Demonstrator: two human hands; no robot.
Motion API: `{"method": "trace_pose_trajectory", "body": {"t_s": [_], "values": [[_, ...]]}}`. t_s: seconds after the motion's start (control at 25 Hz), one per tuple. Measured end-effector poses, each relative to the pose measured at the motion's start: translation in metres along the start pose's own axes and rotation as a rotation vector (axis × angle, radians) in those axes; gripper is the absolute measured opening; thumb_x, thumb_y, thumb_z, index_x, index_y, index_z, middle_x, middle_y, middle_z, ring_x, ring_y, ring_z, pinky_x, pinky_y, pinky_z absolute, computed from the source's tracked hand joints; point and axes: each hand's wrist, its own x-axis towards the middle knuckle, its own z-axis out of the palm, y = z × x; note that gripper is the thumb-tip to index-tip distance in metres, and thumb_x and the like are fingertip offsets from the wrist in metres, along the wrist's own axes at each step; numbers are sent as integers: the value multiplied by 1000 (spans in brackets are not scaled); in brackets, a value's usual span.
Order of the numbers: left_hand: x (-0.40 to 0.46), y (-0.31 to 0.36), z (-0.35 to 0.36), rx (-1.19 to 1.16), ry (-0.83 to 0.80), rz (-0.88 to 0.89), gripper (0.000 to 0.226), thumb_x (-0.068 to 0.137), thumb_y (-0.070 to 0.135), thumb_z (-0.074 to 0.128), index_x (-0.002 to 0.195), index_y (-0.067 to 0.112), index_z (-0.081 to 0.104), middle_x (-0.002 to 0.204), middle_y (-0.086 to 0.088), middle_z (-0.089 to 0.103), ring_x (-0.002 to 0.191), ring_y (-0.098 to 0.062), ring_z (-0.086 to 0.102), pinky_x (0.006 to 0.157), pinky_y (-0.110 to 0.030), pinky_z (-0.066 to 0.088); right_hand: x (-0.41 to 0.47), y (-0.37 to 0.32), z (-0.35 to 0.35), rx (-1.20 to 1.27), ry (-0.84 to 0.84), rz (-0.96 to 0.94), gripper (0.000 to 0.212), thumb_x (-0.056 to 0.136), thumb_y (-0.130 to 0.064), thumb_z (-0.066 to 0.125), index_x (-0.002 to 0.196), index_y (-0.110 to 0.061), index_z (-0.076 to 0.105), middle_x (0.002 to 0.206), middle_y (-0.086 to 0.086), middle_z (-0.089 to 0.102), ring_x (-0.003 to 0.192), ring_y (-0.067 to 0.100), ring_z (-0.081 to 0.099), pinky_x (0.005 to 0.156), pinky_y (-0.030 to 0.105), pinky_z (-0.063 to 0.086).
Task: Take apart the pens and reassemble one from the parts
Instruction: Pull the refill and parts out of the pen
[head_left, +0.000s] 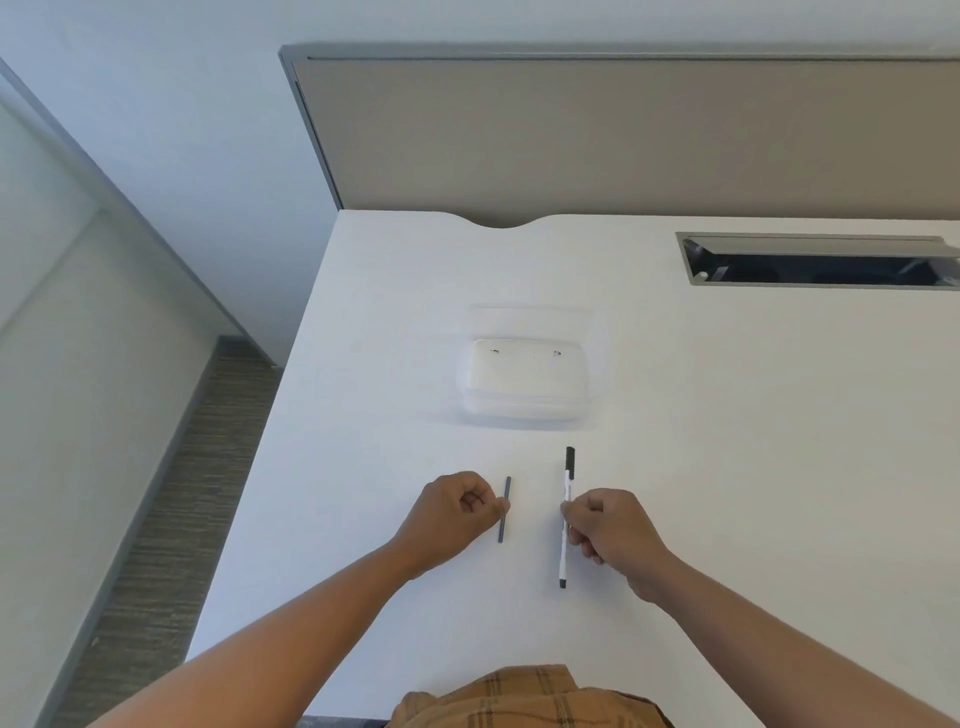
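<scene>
Left hand (457, 512) pinching grey rod (504, 509), right hand (605, 525) pinching white pen (566, 514), nearside of clear box (527, 384); disassembly starting, next uncapping pen.

Clear plastic box (527, 384) (lid open) on white desk (727, 415); cable slot (815, 260) far right; beige partition (623, 140) behind

Rod (504, 510) left of pen (565, 519), container (527, 384) behind.

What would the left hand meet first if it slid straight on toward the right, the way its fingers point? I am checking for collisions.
The left hand already touches the short grey rod. Past that, bare desk, then probably the white pen pinched by the right hand; depth is unclear.
</scene>
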Motion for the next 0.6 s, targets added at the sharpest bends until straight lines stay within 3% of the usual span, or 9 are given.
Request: {"method": "trace_pose_trajectory", "body": {"t_s": [0.16, 0.24, 0.44, 0.6], "values": [[-3, 25, -4, -105, -118, 25, 39, 77, 61, 75, 85, 23, 71, 73, -11, 64, 67, -14, 55, 67, -29, 48, -8, -20, 2, 314, -49, 51, 19, 93, -17, 65, 76, -9, 63, 69, 9, 67, 53, 18, 55, 52, 27, 40], [-5, 36, -6, -107, -197, 21, 43, 73, 62, 78, 90, 23, 72, 71, -8, 69, 69, -16, 57, 71, -31, 48, -9, -27, 4, 428, -63, 72, 14, 93, -15, 65, 80, -10, 65, 71, 9, 68, 54, 17, 58, 52, 27, 42], [-10, 44, -9, -24, -211, 41, 29, 79, 33, 83, 102, 24, 69, 79, -3, 77, 62, -7, 60, 70, -30, 49, -11, -31, 4, 638, -63, 152, 7, 94, -13, 63, 91, -9, 68, 73, 8, 72, 56, 16, 63, 49, 23, 47], [-11, 46, -8, -9, -69, 48, 8, 85, 21, 75, 93, 23, 76, 69, 5, 65, 53, -5, 50, 53, -17, 42, -12, -30, 5, 615, -70, 187, 13, 94, -22, 66, 94, -9, 69, 76, 10, 75, 58, 17, 67, 50, 23, 47]]}}
